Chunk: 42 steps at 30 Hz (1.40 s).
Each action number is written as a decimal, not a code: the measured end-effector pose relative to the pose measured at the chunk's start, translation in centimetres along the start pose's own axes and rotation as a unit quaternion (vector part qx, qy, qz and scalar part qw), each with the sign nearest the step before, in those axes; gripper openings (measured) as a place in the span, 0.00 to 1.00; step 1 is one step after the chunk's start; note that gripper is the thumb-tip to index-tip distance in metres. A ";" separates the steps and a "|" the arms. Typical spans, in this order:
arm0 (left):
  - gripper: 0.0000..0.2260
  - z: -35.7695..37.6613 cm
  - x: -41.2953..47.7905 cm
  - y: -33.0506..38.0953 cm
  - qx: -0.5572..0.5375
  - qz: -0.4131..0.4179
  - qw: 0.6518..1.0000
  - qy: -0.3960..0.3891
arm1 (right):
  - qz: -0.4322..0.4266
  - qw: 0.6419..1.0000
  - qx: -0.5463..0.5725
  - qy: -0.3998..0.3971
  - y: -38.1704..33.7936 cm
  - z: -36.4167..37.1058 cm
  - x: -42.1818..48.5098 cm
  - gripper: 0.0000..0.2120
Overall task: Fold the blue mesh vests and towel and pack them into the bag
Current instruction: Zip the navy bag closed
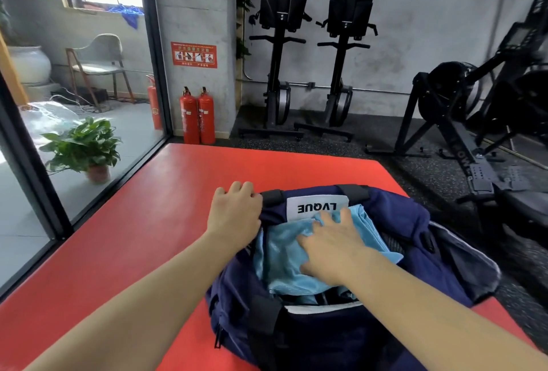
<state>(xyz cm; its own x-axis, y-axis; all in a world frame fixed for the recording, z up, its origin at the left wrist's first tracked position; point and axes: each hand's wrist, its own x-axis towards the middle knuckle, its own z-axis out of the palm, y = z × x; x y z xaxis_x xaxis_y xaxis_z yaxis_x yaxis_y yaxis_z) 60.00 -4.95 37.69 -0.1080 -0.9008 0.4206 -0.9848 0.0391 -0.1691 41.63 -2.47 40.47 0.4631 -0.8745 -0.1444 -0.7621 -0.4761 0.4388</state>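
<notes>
A navy duffel bag (409,222) with a white label lies open on the red mat (133,237). Light blue mesh fabric (278,261) fills its opening. My right hand (329,240) lies flat on this fabric inside the bag, fingers spread. My left hand (234,210) grips the bag's far left rim beside a black strap, fingers curled over the edge. I cannot tell the vests from the towel in the bag.
Two red fire extinguishers (197,117) stand past the mat's far edge by a concrete pillar. Black rowing machines (462,121) crowd the right and back. A glass wall with a dark frame (38,181) runs along the left, a potted plant (86,148) behind it.
</notes>
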 end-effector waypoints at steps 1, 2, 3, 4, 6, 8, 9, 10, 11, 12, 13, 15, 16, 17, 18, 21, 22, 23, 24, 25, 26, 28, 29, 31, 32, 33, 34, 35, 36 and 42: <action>0.10 -0.2 0.3 -0.7 -0.061 -0.010 0.998 -0.022 | 0.004 0.999 0.017 0.038 0.8 0.0 -0.2 0.18; 0.09 -0.5 0.5 -1.2 -0.137 -0.026 0.989 -0.051 | 0.007 0.995 0.042 0.090 1.7 0.0 -0.4 0.14; 0.10 -0.8 0.6 -1.7 -0.224 -0.050 0.971 -0.066 | 0.012 0.986 0.047 0.161 2.9 0.2 -0.5 0.09; 0.12 -1.2 0.6 -1.9 -0.304 -0.077 0.947 -0.069 | 0.030 0.974 0.034 0.223 4.3 0.5 -0.6 0.05; 0.16 -1.6 0.6 -2.1 -0.390 -0.105 0.912 -0.075 | 0.110 0.955 0.014 0.277 7.2 1.9 -0.8 0.12; 0.13 -1.7 0.4 -2.0 -0.461 -0.130 0.874 -0.081 | 0.201 0.948 0.006 0.248 9.5 3.4 -1.4 0.19; 0.11 -1.9 0.4 -1.8 -0.494 -0.137 0.855 -0.081 | 0.224 0.953 -0.008 0.205 10.4 4.1 -1.9 0.22; 0.08 -2.3 0.4 -1.7 -0.522 -0.144 0.836 -0.084 | 0.241 0.957 -0.017 0.160 11.0 4.7 -2.2 0.25; 0.07 -2.6 0.5 -1.6 -0.544 -0.147 0.821 -0.088 | 0.248 0.960 -0.031 0.129 11.5 5.4 -2.4 0.26; 0.06 -2.9 0.5 -1.4 -0.554 -0.148 0.814 -0.092 | 0.247 0.961 -0.040 0.119 11.8 5.8 -2.5 0.27; 0.05 -3.2 0.5 -1.2 -0.560 -0.149 0.809 -0.093 | 0.242 0.962 -0.031 0.120 11.9 6.0 -2.4 0.27; 0.03 -3.8 0.5 -0.6 -0.571 -0.148 0.803 -0.085 | 0.218 0.967 -0.037 0.123 12.0 6.0 -1.9 0.23; 0.04 -4.0 0.6 -0.3 -0.569 -0.153 0.805 -0.070 | 0.203 0.966 -0.039 0.153 12.4 6.1 -1.5 0.20; 0.05 -4.2 0.8 0.0 -0.559 -0.168 0.811 -0.048 | 0.195 0.963 -0.027 0.184 13.0 6.0 -1.1 0.18; 0.06 -4.3 0.9 0.1 -0.544 -0.185 0.818 -0.024 | 0.210 0.954 -0.013 0.214 13.7 5.6 -0.9 0.15; 0.09 -4.5 1.3 0.8 -0.505 -0.188 0.842 0.010 | 0.305 0.926 0.073 0.208 16.2 4.3 -1.2 0.09; 0.13 -4.6 1.4 1.1 -0.478 -0.158 0.864 -0.011 | 0.319 0.921 0.084 0.207 17.2 4.6 -1.3 0.10; 0.17 -4.7 1.4 1.5 -0.452 -0.126 0.882 -0.032 | 0.316 0.923 0.100 0.195 18.0 4.9 -1.6 0.10; 0.18 -4.9 1.5 1.9 -0.436 -0.109 0.892 -0.039 | 0.313 0.922 0.126 0.191 18.5 5.0 -2.1 0.09; 0.18 -5.1 1.7 2.2 -0.421 -0.111 0.900 -0.032 | 0.312 0.918 0.142 0.200 18.8 5.1 -2.4 0.09; 0.16 -5.4 1.9 2.6 -0.393 -0.117 0.912 -0.020 | 0.311 0.919 0.145 0.194 19.0 5.0 -2.7 0.09; 0.11 -6.1 1.8 4.0 -0.270 -0.111 0.956 -0.011 | 0.304 0.927 0.148 0.164 18.8 5.2 -3.3 0.09; 0.10 -6.4 1.5 5.2 -0.228 -0.100 0.969 -0.004 | 0.298 0.929 0.150 0.163 18.6 5.3 -3.4 0.09; 0.13 -6.7 0.6 7.6 -0.204 -0.030 0.977 0.052 | 0.281 0.934 0.144 0.168 18.1 5.3 -4.0 0.09; 0.14 -6.3 0.2 8.4 -0.205 0.020 0.975 0.084 | 0.273 0.936 0.137 0.176 18.2 5.3 -4.4 0.09; 0.14 -6.0 -0.1 8.8 -0.203 0.070 0.973 0.089 | 0.266 0.939 0.126 0.178 18.3 5.3 -4.7 0.09; 0.15 -5.6 -0.1 8.9 -0.211 0.106 0.970 0.059 | 0.264 0.942 0.115 0.173 18.2 5.2 -5.4 0.09; 0.18 -5.3 -0.1 8.7 -0.231 0.127 0.964 0.005 | 0.260 0.944 0.104 0.176 18.3 5.3 -6.1 0.09; 0.22 -5.3 -0.1 8.5 -0.260 0.137 0.953 -0.069 | 0.258 0.944 0.096 0.182 18.2 5.4 -6.7 0.09; 0.30 -5.5 0.1 10.1 -0.210 0.153 0.939 -0.226 | 0.060 0.944 0.062 0.319 15.1 7.0 -10.5 0.16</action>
<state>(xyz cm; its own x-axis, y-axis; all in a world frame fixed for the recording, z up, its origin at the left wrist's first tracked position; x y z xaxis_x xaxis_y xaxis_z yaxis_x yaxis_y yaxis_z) 49.33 -2.24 40.97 -0.4200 -0.9071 -0.0288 -0.8940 0.4080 0.1853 22.05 -1.13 42.41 0.5172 -0.7086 0.4801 -0.8557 -0.4183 0.3045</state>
